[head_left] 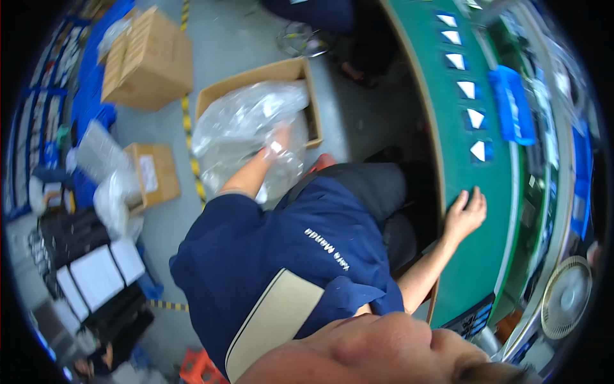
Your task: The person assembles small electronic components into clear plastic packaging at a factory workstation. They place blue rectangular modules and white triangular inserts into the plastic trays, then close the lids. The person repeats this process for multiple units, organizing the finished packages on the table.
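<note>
My left hand (279, 136) is down inside a large clear plastic bag (249, 115), which bulges out of an open cardboard box (310, 86) on the floor. The film covers the fingers and blurs them, so I cannot make out whether they hold anything. My right hand (467, 215) lies on the green tabletop (473, 256) near its edge, fingers outstretched and with nothing in them. Beyond that hand, a row of several small dark blue pieces with white faces (478, 151) runs along the table.
A blue plastic bin (511, 105) sits along the table's far right side. A fan (566, 297) stands at the lower right. On the left are a tall carton (150, 61), a smaller carton (157, 176) and bagged plastic (115, 198). Yellow-black tape (192, 147) marks the floor.
</note>
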Available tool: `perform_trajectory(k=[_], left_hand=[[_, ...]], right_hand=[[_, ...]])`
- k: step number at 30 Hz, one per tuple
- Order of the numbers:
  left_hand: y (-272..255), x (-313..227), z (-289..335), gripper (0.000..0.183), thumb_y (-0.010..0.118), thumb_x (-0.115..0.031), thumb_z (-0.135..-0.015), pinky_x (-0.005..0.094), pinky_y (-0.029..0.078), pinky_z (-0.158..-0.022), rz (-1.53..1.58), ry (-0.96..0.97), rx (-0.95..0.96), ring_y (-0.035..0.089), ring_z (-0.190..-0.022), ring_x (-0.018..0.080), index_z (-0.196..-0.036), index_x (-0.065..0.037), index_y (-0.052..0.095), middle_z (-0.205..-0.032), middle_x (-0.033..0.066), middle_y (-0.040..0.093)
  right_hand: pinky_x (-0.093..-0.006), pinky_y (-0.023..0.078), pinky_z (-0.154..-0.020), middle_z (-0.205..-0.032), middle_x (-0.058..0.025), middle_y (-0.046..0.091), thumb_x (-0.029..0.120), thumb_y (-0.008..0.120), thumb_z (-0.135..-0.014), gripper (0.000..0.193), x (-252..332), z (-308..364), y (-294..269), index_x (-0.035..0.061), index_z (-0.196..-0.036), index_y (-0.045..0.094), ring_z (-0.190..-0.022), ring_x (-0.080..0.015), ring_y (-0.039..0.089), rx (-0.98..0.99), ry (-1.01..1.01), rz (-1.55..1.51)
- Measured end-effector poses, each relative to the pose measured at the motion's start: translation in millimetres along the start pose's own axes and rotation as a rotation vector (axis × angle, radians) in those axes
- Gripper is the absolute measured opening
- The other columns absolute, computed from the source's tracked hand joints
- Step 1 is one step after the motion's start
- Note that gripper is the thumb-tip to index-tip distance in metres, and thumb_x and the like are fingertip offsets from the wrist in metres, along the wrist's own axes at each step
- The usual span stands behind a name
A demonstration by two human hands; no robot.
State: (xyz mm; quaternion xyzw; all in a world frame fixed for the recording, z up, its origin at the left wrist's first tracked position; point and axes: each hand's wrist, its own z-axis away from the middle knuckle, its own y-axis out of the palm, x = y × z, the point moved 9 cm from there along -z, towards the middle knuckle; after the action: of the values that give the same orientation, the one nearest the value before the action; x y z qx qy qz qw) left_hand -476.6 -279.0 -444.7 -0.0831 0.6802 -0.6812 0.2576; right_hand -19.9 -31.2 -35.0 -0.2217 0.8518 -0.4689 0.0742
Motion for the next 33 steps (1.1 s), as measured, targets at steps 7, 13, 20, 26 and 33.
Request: perform_trajectory(k=[7,13,20,26,33], left_hand=[[39.7,53.6,-79.3,0.030,0.063,-0.007,-0.081,0.0396,0.051,-0.072,-0.046,0.037,-0.024,0.061,-0.089,0.0303,-0.110,-0.002,0.056,-0.099,0.0126,0.061],[48.6,58.1,-87.6,0.025,0.069,-0.010,-0.080,0.0370,0.056,-0.062,-0.105,-0.035,0.226,0.064,-0.080,0.0272,-0.103,-0.004,0.060,-0.091,0.0091,0.064],[41.0,58.8,-67.1,0.028,0.071,-0.009,-0.078,0.0370,0.056,-0.064,-0.078,-0.054,0.346,0.064,-0.081,0.0267,-0.104,-0.004,0.060,-0.092,0.0090,0.064],[38.2,65.9,-39.8,0.030,0.072,-0.008,-0.077,0.0370,0.057,-0.064,-0.031,-0.065,0.540,0.065,-0.082,0.0263,-0.105,-0.004,0.060,-0.093,0.0090,0.064],[21.1,84.0,19.0,0.033,0.073,-0.007,-0.075,0.0369,0.057,-0.066,0.130,-0.244,0.933,0.065,-0.082,0.0258,-0.106,-0.004,0.060,-0.094,0.0090,0.064]], right_hand=[[-0.0502,0.041,-0.097,-0.118,-0.0230,0.058,0.022,0.069,-0.079,0.040,-4.5,-0.7,-6.2,0.0051,-0.115,0.062,-0.112,-0.0410,0.053,-0.034,0.147,-0.012],[-0.0478,0.038,-0.101,-0.125,-0.0220,0.054,0.023,0.069,-0.082,0.042,-12.9,6.2,-9.9,0.0050,-0.119,0.062,-0.118,-0.0390,0.049,-0.004,0.248,-0.042],[-0.0493,0.035,-0.104,-0.127,-0.0227,0.052,0.027,0.066,-0.084,0.044,-12.3,7.5,-5.6,0.0046,-0.122,0.060,-0.123,-0.0397,0.045,0.031,0.265,-0.078],[-0.0493,0.035,-0.104,-0.127,-0.0223,0.052,0.028,0.066,-0.085,0.044,-16.6,11.3,-4.9,0.0060,-0.123,0.059,-0.124,-0.0398,0.044,0.027,0.277,-0.085],[-0.0478,0.036,-0.104,-0.129,-0.0218,0.052,0.027,0.068,-0.084,0.044,-19.4,14.4,-8.5,0.0073,-0.122,0.060,-0.124,-0.0384,0.045,0.006,0.299,-0.088]])
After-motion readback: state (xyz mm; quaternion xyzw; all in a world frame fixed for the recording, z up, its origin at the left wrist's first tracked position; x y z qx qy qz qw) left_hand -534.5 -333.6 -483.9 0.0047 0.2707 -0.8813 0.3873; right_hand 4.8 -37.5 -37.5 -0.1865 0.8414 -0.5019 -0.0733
